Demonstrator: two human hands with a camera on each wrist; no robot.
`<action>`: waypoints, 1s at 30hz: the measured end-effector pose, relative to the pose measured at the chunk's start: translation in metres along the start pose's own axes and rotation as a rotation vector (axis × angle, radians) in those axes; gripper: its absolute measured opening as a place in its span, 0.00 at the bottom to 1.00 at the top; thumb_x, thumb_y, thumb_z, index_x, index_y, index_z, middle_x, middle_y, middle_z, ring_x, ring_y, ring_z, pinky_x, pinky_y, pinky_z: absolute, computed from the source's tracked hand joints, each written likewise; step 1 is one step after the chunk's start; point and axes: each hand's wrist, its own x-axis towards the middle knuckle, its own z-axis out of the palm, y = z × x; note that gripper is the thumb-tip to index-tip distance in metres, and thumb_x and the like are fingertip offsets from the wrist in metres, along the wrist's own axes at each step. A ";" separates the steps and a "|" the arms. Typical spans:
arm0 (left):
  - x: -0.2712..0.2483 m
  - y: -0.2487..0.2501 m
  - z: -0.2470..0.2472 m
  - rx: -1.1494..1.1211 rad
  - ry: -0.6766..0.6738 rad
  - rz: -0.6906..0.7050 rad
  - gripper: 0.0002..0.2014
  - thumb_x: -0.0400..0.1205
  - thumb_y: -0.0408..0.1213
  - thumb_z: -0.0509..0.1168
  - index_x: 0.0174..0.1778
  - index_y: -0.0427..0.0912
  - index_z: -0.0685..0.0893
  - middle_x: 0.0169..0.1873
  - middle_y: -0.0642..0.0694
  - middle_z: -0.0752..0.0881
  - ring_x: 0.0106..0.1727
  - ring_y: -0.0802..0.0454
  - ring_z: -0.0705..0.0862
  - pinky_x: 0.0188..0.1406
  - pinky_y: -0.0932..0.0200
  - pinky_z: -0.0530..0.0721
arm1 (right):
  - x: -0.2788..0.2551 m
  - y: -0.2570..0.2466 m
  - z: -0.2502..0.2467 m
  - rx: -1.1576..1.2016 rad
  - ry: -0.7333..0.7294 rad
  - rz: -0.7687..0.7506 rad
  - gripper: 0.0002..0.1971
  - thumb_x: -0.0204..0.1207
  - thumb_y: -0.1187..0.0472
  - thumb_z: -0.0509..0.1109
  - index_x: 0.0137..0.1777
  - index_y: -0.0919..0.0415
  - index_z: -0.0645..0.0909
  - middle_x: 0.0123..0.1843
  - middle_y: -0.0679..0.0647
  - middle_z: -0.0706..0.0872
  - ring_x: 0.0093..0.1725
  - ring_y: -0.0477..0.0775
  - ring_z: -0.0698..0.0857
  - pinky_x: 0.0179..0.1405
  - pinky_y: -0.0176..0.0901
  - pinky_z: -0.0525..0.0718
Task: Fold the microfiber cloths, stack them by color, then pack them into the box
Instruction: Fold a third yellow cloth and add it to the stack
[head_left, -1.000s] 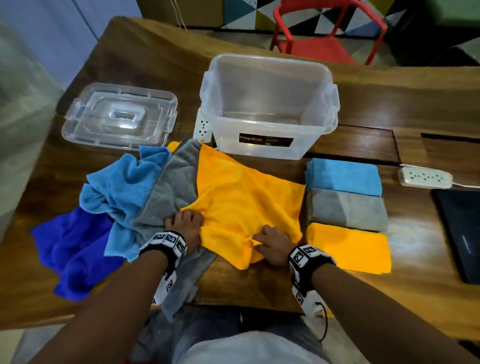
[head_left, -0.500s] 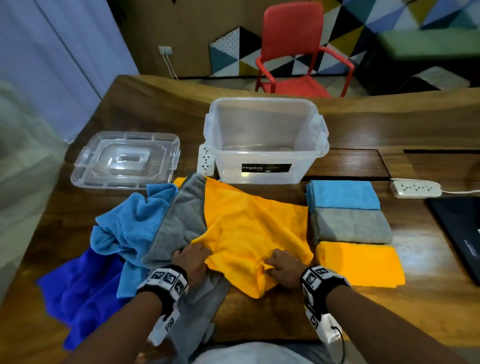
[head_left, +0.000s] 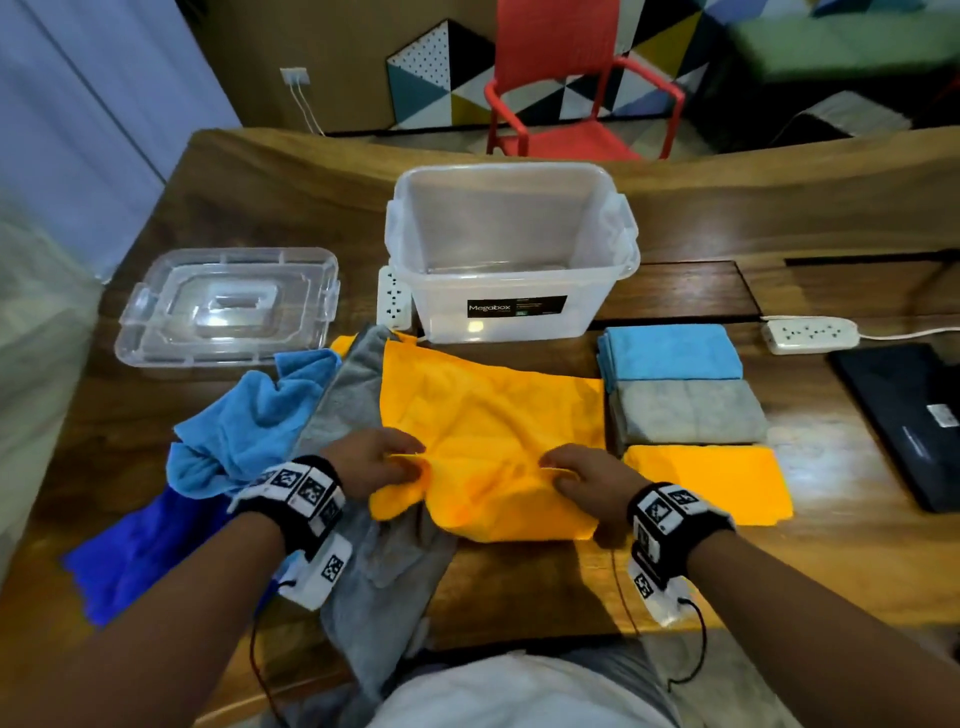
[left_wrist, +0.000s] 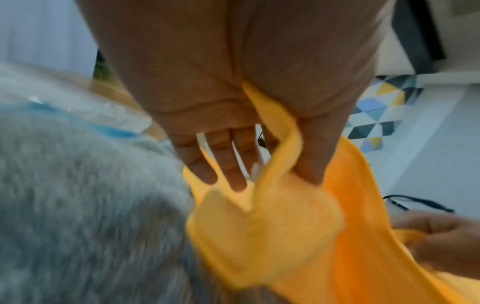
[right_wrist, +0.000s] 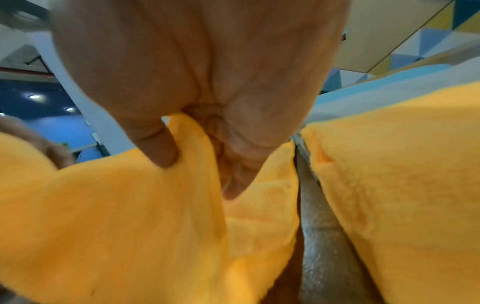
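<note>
Head view: your left hand (head_left: 371, 462) and right hand (head_left: 584, 480) each pinch the near edge of the orange cloth (head_left: 488, 415); beyond your grip stands the box (head_left: 511, 260), folded stacks (head_left: 685, 410) to its right

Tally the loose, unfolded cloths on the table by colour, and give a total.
Yellow cloth, gripped by left hand and right hand: 1
Grey cloth: 1
Light blue cloth: 1
Dark blue cloth: 1
Total: 4
</note>
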 end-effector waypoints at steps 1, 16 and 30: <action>0.006 -0.001 0.012 0.059 -0.037 -0.040 0.15 0.82 0.50 0.69 0.63 0.52 0.84 0.61 0.53 0.83 0.64 0.52 0.80 0.62 0.59 0.75 | 0.002 -0.001 0.008 -0.012 -0.021 -0.007 0.23 0.88 0.55 0.60 0.82 0.53 0.69 0.83 0.52 0.69 0.81 0.56 0.69 0.78 0.46 0.66; -0.029 -0.038 0.019 -0.179 0.068 -0.013 0.17 0.81 0.32 0.69 0.56 0.61 0.87 0.59 0.53 0.85 0.58 0.60 0.81 0.58 0.62 0.74 | -0.017 0.019 0.027 0.259 0.052 0.096 0.19 0.88 0.54 0.61 0.77 0.55 0.76 0.71 0.47 0.76 0.76 0.56 0.74 0.69 0.45 0.71; -0.027 0.036 -0.121 -1.056 0.839 0.161 0.10 0.87 0.40 0.62 0.44 0.47 0.88 0.42 0.47 0.87 0.47 0.48 0.84 0.46 0.49 0.86 | -0.041 -0.043 -0.122 1.050 0.733 -0.225 0.17 0.68 0.36 0.76 0.47 0.47 0.87 0.48 0.57 0.87 0.50 0.59 0.83 0.55 0.69 0.84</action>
